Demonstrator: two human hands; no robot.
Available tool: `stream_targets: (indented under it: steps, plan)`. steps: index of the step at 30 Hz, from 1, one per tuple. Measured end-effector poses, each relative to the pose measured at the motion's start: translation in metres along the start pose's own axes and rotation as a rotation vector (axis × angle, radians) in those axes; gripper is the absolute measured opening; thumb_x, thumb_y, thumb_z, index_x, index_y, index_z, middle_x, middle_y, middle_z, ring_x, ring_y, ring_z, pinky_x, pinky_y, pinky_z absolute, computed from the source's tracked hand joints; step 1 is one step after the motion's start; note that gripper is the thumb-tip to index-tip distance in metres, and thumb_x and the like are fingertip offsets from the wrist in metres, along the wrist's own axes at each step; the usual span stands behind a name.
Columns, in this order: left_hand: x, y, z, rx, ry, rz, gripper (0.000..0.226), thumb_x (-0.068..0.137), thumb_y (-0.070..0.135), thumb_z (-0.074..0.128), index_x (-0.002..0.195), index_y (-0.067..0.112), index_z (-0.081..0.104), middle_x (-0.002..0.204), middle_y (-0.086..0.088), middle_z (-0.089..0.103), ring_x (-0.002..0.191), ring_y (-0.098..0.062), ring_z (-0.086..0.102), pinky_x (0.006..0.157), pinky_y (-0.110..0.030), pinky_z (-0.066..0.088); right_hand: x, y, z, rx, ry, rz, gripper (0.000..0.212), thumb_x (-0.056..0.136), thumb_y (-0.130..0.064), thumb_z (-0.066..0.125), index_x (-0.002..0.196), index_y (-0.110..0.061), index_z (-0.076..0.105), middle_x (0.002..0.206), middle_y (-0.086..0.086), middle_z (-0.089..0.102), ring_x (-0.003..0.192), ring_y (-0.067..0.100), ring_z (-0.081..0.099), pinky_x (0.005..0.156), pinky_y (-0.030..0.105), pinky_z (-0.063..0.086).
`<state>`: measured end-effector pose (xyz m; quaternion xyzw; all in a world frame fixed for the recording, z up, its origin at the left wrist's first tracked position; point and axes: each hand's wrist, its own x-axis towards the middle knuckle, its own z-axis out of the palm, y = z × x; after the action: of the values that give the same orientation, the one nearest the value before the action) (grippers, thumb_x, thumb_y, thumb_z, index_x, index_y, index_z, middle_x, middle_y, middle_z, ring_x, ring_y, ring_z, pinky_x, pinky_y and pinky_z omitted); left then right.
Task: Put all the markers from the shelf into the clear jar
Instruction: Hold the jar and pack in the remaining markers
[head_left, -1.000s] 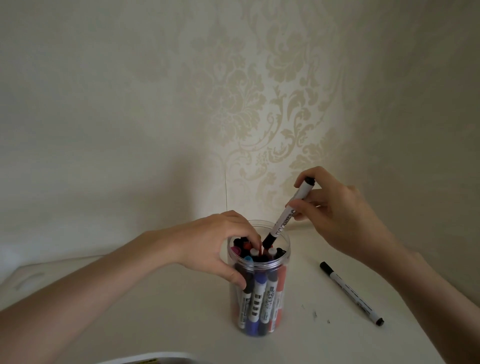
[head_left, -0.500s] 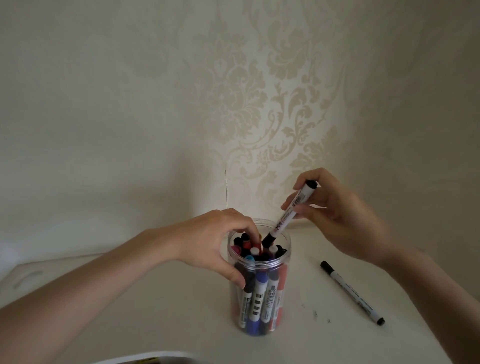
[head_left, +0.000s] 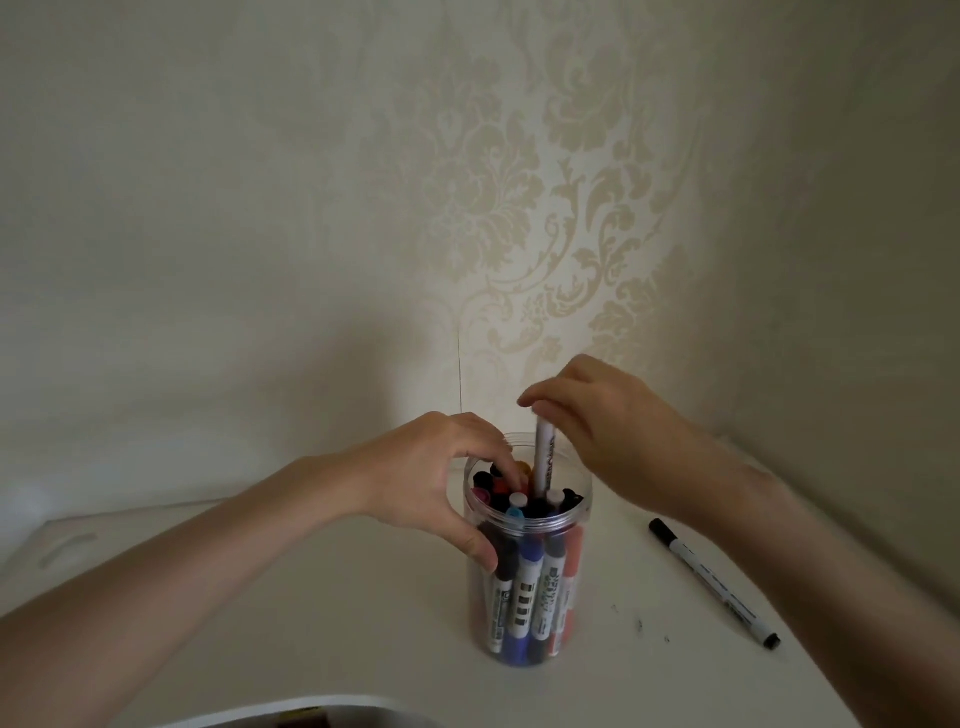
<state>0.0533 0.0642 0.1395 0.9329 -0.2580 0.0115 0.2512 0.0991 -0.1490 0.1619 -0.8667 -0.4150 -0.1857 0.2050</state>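
Observation:
A clear jar (head_left: 524, 597) packed with several upright markers stands on the white shelf (head_left: 322, 623). My left hand (head_left: 441, 488) grips the jar's rim, thumb down its outer wall and fingertips among the marker caps inside. My right hand (head_left: 608, 431) pinches the top end of a white marker (head_left: 544, 462) that stands almost upright, its lower end pushed down between the other markers in the jar. One more white marker with a black cap (head_left: 714, 582) lies flat on the shelf to the jar's right.
Patterned wallpaper (head_left: 519, 208) closes the corner behind and to the right of the shelf. A pale curved edge (head_left: 291, 714) shows at the bottom of the view. Small dark specks (head_left: 641, 623) dot the shelf near the jar.
My right hand has swung the held marker from a slant to nearly upright and pushed it lower into the jar. My left hand stays on the rim.

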Motion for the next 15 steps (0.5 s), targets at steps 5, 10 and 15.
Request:
stream_targets:
  steps: [5, 10, 15]
  plan:
    - [-0.004, -0.006, 0.004, -0.066, 0.071, 0.01, 0.054, 0.053, 0.042, 0.097, 0.1, 0.029, 0.074, 0.111, 0.017, 0.069, 0.115, -0.004, 0.06, 0.098, -0.021, 0.047, 0.002, -0.009, 0.004, -0.003, -0.186, 0.171, 0.018, 0.079, -0.035, 0.074, 0.095, -0.026, 0.076, 0.09, -0.008, 0.074, 0.077, 0.003, 0.062, 0.075, 0.019, 0.052]
    - [-0.008, -0.006, 0.01, -0.15, 0.165, 0.051, 0.064, 0.051, 0.027, 0.1, 0.108, 0.018, 0.071, 0.115, 0.008, 0.065, 0.115, -0.008, 0.062, 0.097, -0.014, 0.048, 0.009, -0.013, 0.001, -0.18, -0.304, 0.028, 0.019, 0.092, -0.035, 0.058, 0.103, -0.031, 0.072, 0.096, -0.008, 0.074, 0.084, 0.012, 0.067, 0.08, 0.03, 0.054]
    - [-0.014, -0.01, 0.01, -0.278, 0.161, -0.013, 0.079, 0.056, 0.018, 0.099, 0.121, 0.03, 0.056, 0.132, 0.018, 0.049, 0.131, 0.002, 0.049, 0.101, -0.02, 0.051, -0.036, 0.057, -0.01, 0.212, 0.102, 0.298, 0.015, 0.095, -0.024, 0.052, 0.101, -0.037, 0.057, 0.092, -0.015, 0.07, 0.08, 0.003, 0.067, 0.075, 0.033, 0.056]
